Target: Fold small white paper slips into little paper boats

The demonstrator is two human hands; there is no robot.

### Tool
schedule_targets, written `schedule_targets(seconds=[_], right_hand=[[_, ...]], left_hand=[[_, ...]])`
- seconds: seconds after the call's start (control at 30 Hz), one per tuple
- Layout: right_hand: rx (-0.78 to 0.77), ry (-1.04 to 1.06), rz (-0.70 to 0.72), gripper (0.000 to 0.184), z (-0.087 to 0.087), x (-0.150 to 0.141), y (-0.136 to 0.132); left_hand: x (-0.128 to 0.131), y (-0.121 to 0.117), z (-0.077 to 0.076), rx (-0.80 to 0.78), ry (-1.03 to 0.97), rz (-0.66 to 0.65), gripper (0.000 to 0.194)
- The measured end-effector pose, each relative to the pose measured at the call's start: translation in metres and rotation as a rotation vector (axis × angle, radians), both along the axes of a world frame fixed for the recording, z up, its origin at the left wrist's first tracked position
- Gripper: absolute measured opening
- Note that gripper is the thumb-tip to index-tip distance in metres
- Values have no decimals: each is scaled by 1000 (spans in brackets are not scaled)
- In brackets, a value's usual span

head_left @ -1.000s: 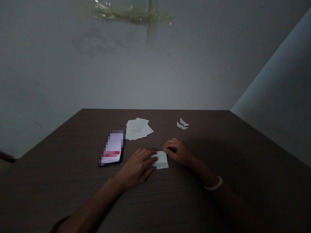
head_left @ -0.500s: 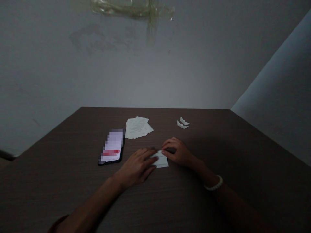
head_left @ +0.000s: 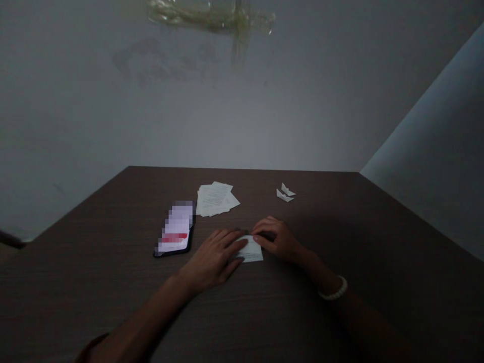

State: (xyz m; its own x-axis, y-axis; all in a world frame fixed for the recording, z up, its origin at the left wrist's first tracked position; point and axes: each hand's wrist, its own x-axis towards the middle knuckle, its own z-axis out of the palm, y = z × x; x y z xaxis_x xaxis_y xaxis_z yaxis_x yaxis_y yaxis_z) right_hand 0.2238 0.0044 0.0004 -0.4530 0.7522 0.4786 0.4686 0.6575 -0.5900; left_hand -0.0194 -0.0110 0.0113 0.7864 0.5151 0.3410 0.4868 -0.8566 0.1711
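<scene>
A small piece of white paper (head_left: 253, 251), with faint lines on it, lies flat on the table between my hands. My left hand (head_left: 212, 261) rests over its left part, fingers stretched out and slightly apart, covering that side. At the far right corner, my right hand (head_left: 279, 240) has thumb and forefinger closed together on the paper's edge. A pale beaded bracelet (head_left: 334, 289) circles my right wrist. Whether the paper is folded under my left fingers cannot be seen.
Left of my hands lies a phone (head_left: 191, 237) with a blurred, lit screen. Behind it sits a loose stack of printed paper sheets (head_left: 215, 199). Two small folded paper boats (head_left: 285, 197) stand farther back right. The brown table (head_left: 227, 322) meets a grey wall (head_left: 234, 111) with clear tape.
Both hands keep nearly the same place on the paper, with only slight finger movement. The whole view has shifted a little.
</scene>
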Motion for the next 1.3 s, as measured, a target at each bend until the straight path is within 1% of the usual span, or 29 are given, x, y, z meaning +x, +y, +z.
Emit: schedule_targets(seconds=[0.13,0.4,0.6,0.77,0.9,1.13,1.3], right_hand=[[1,-11,-5,6,0,-1,0],[21,-50,-7,6,-3,-2,0],[31,-60,-14,8,-6,-1,1],[36,-63,-11,8,-6,0,1],[36,-67,-8,8,-6,1,1],[37,-73,-2,6,-4,2,1],[55,-79,-12,6,-7,1,2]], left_hand=[[1,1,0,24,31,-21,33],[2,0,4,2,15,-39,29],[2,1,2,-1,7,-50,32],[4,1,1,-24,28,-39,33],[4,2,-1,-32,5,-39,33],[2,2,-1,3,27,-52,32],[3,2,-2,40,53,-48,30]])
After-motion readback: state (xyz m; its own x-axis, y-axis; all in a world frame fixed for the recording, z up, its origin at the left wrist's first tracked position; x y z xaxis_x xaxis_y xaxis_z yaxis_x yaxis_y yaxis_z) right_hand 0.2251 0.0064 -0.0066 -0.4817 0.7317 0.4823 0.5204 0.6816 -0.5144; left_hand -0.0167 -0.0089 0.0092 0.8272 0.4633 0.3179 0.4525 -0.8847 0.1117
